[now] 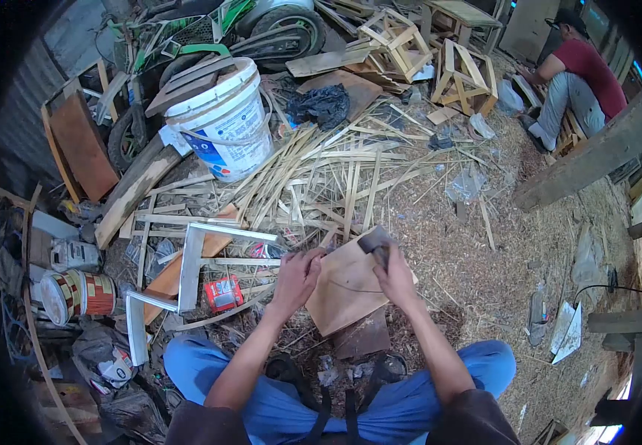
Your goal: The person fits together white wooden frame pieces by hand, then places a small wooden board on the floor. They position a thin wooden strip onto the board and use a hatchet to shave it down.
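A pale wooden panel [347, 285] is tilted in front of me, its lower end by a dark brown wooden block [363, 335] between my feet. My left hand [299, 278] is closed at the panel's left edge, thumb side toward the wood. My right hand [394, 274] grips a dark grey, flat-headed tool [374, 240] at the panel's upper right corner; its exact kind is blurred. A thin dark curved line crosses the panel's face below the tool.
Thin wood strips [336, 167] litter the ground ahead. A white bucket [221, 126] holds boards. White angled frame pieces [191, 267] and a red packet [223, 294] lie left. Wooden frames [466, 78] stand at the back. A person [584, 81] crouches far right near a leaning plank [595, 159].
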`<state>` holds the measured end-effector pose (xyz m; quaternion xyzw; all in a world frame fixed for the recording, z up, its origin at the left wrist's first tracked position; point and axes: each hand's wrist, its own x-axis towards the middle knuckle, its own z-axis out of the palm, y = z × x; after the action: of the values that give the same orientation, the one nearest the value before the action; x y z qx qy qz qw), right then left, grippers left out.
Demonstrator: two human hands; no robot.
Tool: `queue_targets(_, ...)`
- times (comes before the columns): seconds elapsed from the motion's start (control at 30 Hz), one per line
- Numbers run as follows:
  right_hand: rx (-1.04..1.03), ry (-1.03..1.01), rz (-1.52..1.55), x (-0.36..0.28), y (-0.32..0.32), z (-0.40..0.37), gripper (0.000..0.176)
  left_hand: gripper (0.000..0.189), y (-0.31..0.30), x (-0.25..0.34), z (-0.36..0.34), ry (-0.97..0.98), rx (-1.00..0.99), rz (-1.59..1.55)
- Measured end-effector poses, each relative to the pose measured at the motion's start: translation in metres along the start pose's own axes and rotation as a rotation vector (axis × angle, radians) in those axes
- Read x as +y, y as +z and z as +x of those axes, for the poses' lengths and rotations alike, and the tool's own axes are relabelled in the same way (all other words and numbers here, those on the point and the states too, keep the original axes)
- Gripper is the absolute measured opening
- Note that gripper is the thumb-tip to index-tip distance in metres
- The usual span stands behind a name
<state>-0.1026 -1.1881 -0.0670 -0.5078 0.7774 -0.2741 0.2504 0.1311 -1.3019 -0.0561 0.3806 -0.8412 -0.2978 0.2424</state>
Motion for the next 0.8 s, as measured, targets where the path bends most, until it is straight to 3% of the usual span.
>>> queue_targets(0.03,0.049,-0.01,0.153,0.004,-0.004,0.0,0.062,0.03,-0.008,0.007,-0.002,0.0,0.001,0.003)
queue_targets(0.07,0.097,-0.02,0.304,0.007,-0.005,0.002,0.06,0.03,-0.015,0.014,-0.004,-0.171,-0.065,-0.253)
queue_targets(0.1,0.057,0.114,0.378,-0.011,-0.019,-0.001,0.058,0.03,-0.019,0.018,-0.007,-0.341,-0.131,-0.51)
queue_targets(0.13,0.053,0.113,0.376,-0.015,-0.021,-0.003,0.058,0.03,-0.018,0.014,-0.009,-0.344,-0.128,-0.512)
queue_targets(0.2,0.182,0.09,0.442,-0.019,-0.02,-0.009,0.058,0.031,-0.014,0.009,-0.01,-0.166,-0.08,-0.58)
queue_targets(0.27,0.261,-0.03,0.428,-0.021,-0.017,-0.011,0.059,0.028,-0.017,0.012,-0.01,-0.203,-0.108,-0.585)
queue_targets(0.33,0.207,-0.072,0.32,-0.033,-0.027,-0.014,0.059,0.026,-0.017,0.016,-0.009,-0.234,-0.137,-0.588)
queue_targets(0.47,-0.006,0.036,0.314,-0.049,-0.033,-0.021,0.057,0.03,-0.017,0.02,-0.008,-0.177,-0.132,-0.526)
queue_targets(0.53,0.038,-0.052,0.292,-0.049,-0.027,-0.021,0.056,0.033,-0.02,0.017,-0.009,-0.185,-0.132,-0.52)
queue_targets(0.63,-0.04,0.052,0.409,-0.051,-0.029,-0.021,0.053,0.036,-0.013,0.006,-0.009,-0.115,-0.2,-0.356)
queue_targets(0.73,0.009,-0.017,0.312,-0.047,-0.025,-0.024,0.051,0.036,0.002,0.005,-0.012,-0.201,-0.179,-0.439)
queue_targets(0.8,0.189,-0.313,0.174,-0.046,-0.023,-0.026,0.051,0.034,0.005,0.009,-0.009,-0.162,-0.118,-0.407)
